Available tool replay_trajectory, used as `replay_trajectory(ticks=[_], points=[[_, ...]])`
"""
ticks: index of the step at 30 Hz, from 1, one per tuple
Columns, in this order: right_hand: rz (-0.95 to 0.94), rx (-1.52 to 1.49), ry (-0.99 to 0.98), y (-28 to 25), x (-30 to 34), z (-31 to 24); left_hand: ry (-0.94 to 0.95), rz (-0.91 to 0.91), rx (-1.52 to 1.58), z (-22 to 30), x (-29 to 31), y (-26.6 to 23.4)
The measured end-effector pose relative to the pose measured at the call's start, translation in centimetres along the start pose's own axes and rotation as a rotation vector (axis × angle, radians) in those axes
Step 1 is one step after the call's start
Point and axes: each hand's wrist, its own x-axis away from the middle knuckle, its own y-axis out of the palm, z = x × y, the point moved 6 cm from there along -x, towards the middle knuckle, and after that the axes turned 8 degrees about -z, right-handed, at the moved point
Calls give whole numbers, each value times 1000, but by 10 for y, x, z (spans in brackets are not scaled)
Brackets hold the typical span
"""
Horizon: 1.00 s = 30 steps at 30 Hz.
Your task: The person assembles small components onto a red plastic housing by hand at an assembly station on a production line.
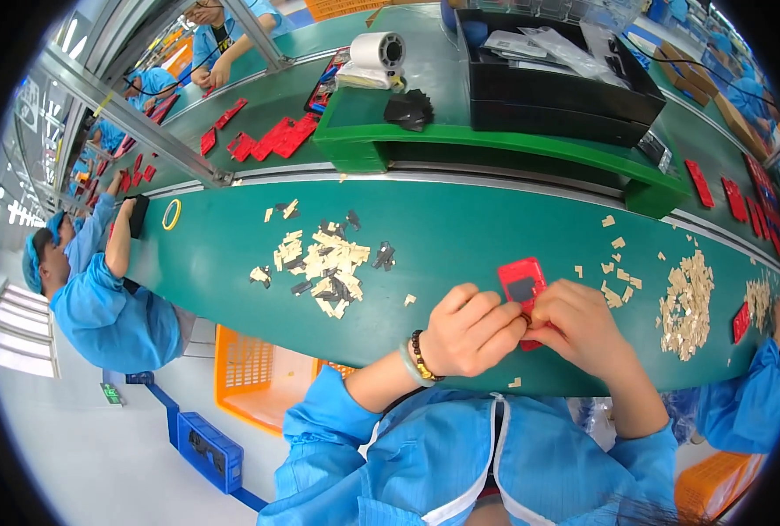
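Both forearms (379, 384) angle inward, left fingers (495, 323) and right fingers (555, 307) curled, pinching close together.

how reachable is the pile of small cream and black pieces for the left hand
Probably yes: only green tabletop and a cream piece separate the left hand, at a red rectangular case, from the pile.

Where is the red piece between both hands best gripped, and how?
Probably pinch the red piece by its far end's side edges, from the far side: that end juts clear, while the left hand and right hand partly cover its nearer part.
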Motion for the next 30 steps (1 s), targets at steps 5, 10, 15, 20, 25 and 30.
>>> replay_trajectory(ticks=[5,10,15,20,25,30], points=[[118,224,395,0,60,69,-518,-274,232,-43,10,20],[248,331,199,7,13,19,-604,-474,550,-35,2,49],[301,390,43,11,-4,29,-755,-414,714,-51,0,53],[421,166,163,11,-6,82,-540,-272,129,-47,-3,47],[-1,-814,716,60,3,150,-311,-459,123,-5,31,91],[-33,-753,743,57,-4,150,-299,-547,53,-5,38,100]])
